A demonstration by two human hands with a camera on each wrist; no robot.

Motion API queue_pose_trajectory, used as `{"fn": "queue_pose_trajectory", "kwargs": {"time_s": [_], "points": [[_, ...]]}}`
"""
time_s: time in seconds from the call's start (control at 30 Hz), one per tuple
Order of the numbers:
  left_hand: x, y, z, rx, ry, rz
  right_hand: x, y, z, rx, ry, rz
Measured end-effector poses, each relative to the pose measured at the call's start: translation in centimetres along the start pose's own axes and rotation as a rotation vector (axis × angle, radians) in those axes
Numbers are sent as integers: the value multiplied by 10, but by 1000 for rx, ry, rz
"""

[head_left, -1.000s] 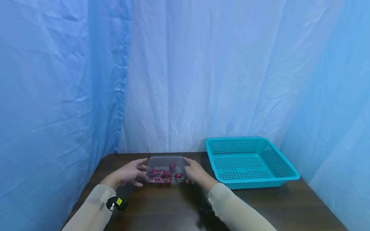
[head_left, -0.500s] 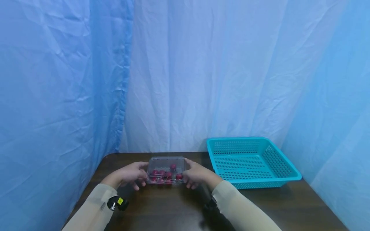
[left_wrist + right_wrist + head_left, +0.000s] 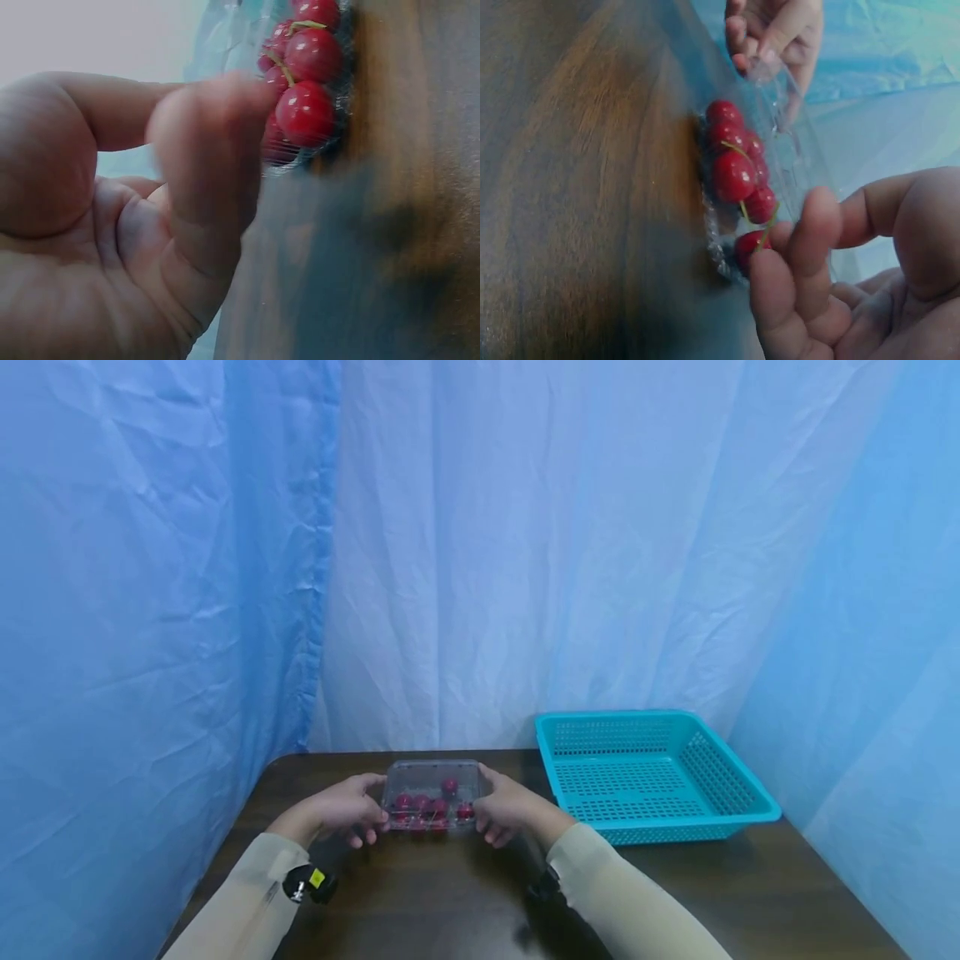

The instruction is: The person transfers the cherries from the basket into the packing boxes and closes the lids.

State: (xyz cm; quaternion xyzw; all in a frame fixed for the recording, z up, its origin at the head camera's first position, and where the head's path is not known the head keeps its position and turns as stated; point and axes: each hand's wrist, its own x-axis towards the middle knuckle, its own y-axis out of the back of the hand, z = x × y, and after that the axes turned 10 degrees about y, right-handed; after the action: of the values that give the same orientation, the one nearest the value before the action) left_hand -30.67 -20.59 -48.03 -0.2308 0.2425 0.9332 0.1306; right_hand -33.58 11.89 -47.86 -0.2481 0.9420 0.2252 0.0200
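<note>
Left hand [image 3: 345, 810], right hand [image 3: 506, 807] grip cherry box [image 3: 432, 797] ends; teal basket [image 3: 652, 777] near right.

Blurred at close range in the left wrist view — left hand [image 3: 135, 225], cut off by the frame's edge. Hidden behind right hand [image 3: 504, 807] — one end of clear box [image 3: 432, 793].

Dark table [image 3: 420, 893]: cherry box [image 3: 431, 787], teal basket [image 3: 652, 806]

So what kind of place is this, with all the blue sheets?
Probably a small recording booth, not a kitchen: blue curtains close off a dark wooden table holding only a teal basket and a clear box of cherries.
</note>
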Motion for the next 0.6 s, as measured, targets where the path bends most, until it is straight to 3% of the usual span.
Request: {"fn": "queue_pose_trajectory", "kwargs": {"time_s": [0.17,0.6], "points": [[3,-3,3,15,-18,29,0,0,-1,-25,5,38],[5,-6,2,53,-9,94,0,-4,0,-16,8,33]]}}
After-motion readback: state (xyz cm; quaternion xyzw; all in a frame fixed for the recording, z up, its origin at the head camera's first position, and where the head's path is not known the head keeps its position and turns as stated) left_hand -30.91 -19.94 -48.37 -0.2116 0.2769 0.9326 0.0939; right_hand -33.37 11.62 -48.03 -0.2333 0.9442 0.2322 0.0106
